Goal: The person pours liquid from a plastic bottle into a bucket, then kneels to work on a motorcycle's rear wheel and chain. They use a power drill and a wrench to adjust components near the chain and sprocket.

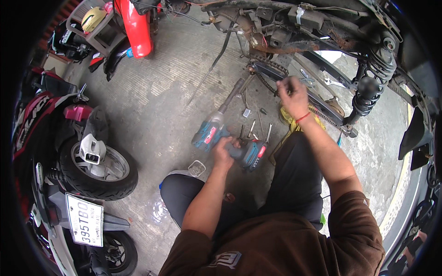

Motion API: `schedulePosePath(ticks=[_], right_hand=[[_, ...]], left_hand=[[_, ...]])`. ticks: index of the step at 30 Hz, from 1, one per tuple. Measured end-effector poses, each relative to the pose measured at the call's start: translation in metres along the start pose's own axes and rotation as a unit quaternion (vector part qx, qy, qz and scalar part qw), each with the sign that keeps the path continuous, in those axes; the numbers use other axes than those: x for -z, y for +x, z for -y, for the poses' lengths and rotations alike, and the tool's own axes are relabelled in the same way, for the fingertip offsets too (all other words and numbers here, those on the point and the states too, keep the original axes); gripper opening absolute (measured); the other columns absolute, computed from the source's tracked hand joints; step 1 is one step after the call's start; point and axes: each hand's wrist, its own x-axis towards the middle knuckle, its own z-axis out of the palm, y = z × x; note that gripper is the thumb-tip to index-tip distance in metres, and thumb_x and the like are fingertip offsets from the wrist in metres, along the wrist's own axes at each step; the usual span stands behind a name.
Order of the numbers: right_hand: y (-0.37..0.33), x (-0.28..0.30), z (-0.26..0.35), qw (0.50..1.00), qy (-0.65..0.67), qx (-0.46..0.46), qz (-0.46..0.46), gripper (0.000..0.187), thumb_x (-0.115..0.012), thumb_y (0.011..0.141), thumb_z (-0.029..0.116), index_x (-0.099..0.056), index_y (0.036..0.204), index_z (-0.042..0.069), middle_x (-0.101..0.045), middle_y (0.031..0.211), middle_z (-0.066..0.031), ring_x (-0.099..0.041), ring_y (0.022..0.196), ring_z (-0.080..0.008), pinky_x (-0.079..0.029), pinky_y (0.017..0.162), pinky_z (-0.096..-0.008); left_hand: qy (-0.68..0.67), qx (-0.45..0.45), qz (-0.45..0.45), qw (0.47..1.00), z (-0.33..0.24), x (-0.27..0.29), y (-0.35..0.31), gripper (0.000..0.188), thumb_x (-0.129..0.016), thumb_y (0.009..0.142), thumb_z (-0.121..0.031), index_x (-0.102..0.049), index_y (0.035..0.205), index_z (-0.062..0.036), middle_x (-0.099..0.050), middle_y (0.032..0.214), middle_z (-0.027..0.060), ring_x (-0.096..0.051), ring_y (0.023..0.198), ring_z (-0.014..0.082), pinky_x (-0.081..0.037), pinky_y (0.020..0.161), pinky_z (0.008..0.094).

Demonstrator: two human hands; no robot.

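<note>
My left hand (224,152) is wrapped round the grip of a teal cordless impact wrench (208,135). The tool's long extension (230,95) points away over the concrete, toward a motorcycle's bare underside. Raised above the swingarm (318,102) and its drive chain (264,83), my right hand (294,96) has its fingers curled together. Whatever they pinch, if anything, is too small to make out. Beneath that wrist lies a yellow cloth (290,120). Between the hands, a socket (263,111), a small metal piece (247,112) and several hand tools (268,133) rest on the floor.
Rusty frame parts (317,45) and a coil shock absorber (374,87) stand at far right. Pliers (307,79) and an adjustable wrench (334,83) lie beyond the swingarm. Parked motorcycles with a rear wheel (125,177) line the left. A red fender (137,34) and plastic chair (108,33) are behind.
</note>
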Motion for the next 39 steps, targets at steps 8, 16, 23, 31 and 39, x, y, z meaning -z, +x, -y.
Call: schedulePosePath(ticks=[8, 16, 23, 31, 39], right_hand=[[-0.01, -0.109, 0.01, 0.801, 0.477, -0.335, 0.139, 0.044, -0.059, 0.097, 0.045, -0.063, 0.115, 0.005, -0.064, 0.096, -0.0058, -0.061, 0.075, -0.0187, -0.053, 0.068, -0.0359], [-0.015, -0.124, -0.025, 0.65, 0.579, -0.472, 0.135, 0.029, -0.057, 0.1, 0.034, -0.059, 0.114, 0.01, -0.059, 0.095, -0.0045, -0.058, 0.072, -0.0182, -0.054, 0.07, -0.0383], [-0.029, -0.148, -0.05, 0.669, 0.549, -0.492, 0.093, 0.019, -0.055, 0.1, 0.026, -0.061, 0.105, 0.008, -0.06, 0.085, -0.0048, -0.06, 0.069, -0.0196, -0.056, 0.066, -0.0391], [-0.064, -0.16, -0.074, 0.628, 0.515, -0.556, 0.175, 0.017, -0.053, 0.1, 0.023, -0.061, 0.1, 0.009, -0.062, 0.083, -0.0052, -0.06, 0.068, -0.0198, -0.058, 0.067, -0.0395], [-0.088, -0.198, -0.115, 0.605, 0.519, -0.573, 0.192, 0.019, -0.047, 0.099, 0.014, -0.063, 0.103, 0.007, -0.057, 0.087, -0.0086, -0.058, 0.078, -0.022, -0.058, 0.073, -0.0449]], left_hand=[[0.124, -0.032, -0.004, 0.992, -0.007, 0.01, -0.015, 0.042, -0.058, 0.077, -0.008, -0.057, 0.117, 0.0025, -0.055, 0.075, 0.0104, -0.054, 0.064, 0.0227, -0.047, 0.065, 0.0351], [0.261, -0.047, 0.02, 0.964, -0.004, 0.025, -0.014, 0.035, -0.061, 0.081, -0.005, -0.061, 0.114, 0.0052, -0.058, 0.073, 0.0096, -0.056, 0.064, 0.0197, -0.047, 0.066, 0.0317], [0.451, -0.027, 0.02, 0.892, -0.006, 0.032, -0.014, 0.02, -0.061, 0.089, -0.01, -0.067, 0.103, 0.0017, -0.06, 0.074, 0.0045, -0.057, 0.072, 0.0134, -0.045, 0.069, 0.0281], [0.605, -0.064, 0.035, 0.793, -0.035, -0.001, -0.025, 0.022, -0.069, 0.087, -0.017, -0.071, 0.104, -0.0029, -0.069, 0.083, 0.01, -0.066, 0.081, 0.0231, -0.052, 0.074, 0.0347], [0.735, -0.043, -0.026, 0.676, -0.043, -0.032, -0.044, 0.032, -0.078, 0.078, -0.023, -0.071, 0.103, -0.0024, -0.074, 0.094, 0.0157, -0.071, 0.088, 0.0307, -0.054, 0.08, 0.0389]])
